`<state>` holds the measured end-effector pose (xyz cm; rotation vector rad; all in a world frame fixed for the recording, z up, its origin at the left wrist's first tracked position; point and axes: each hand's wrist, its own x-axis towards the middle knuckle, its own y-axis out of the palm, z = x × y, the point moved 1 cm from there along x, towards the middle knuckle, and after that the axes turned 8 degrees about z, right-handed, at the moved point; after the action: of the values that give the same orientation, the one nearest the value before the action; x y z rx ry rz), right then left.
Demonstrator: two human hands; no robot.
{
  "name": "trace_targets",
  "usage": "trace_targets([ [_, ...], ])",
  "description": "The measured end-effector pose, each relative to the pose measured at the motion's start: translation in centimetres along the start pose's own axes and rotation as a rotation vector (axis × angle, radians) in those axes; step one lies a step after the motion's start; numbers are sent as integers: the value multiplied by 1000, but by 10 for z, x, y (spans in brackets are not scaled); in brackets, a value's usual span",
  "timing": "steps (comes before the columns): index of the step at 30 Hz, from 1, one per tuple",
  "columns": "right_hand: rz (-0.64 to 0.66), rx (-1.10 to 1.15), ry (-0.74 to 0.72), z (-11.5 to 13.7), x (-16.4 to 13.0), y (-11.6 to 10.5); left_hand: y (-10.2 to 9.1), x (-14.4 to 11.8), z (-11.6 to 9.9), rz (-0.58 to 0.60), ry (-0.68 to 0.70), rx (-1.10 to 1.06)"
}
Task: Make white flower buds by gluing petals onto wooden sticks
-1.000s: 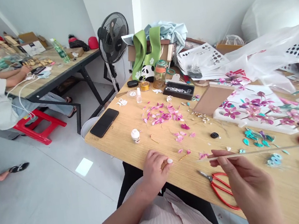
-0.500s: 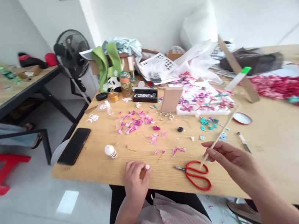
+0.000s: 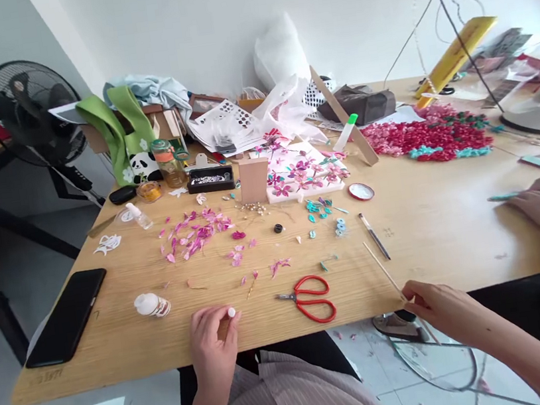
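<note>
While the left hand [image 3: 212, 355] pinches a small white piece [image 3: 232, 312], the right hand [image 3: 440, 306] grips 1 thin stick [image 3: 383, 269] at the near edge of the table [image 3: 448, 224], scissors [image 3: 294, 297] between, apparently for easy reach.

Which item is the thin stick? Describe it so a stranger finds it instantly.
On the wooden table, go to the near edge, right of the red-handled scissors. There the camera wearer's right hand grips the thin stick. Unlike the partly black pen just beyond it, it is pale all over, slimmer and longer.
</note>
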<state>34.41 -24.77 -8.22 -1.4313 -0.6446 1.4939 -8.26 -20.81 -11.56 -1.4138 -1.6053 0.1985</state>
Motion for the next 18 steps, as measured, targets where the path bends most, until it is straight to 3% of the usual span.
trace_targets([
  [18, -21, 41, 10, -6, 10, -1, 2, -1, 1, 3, -56, -53],
])
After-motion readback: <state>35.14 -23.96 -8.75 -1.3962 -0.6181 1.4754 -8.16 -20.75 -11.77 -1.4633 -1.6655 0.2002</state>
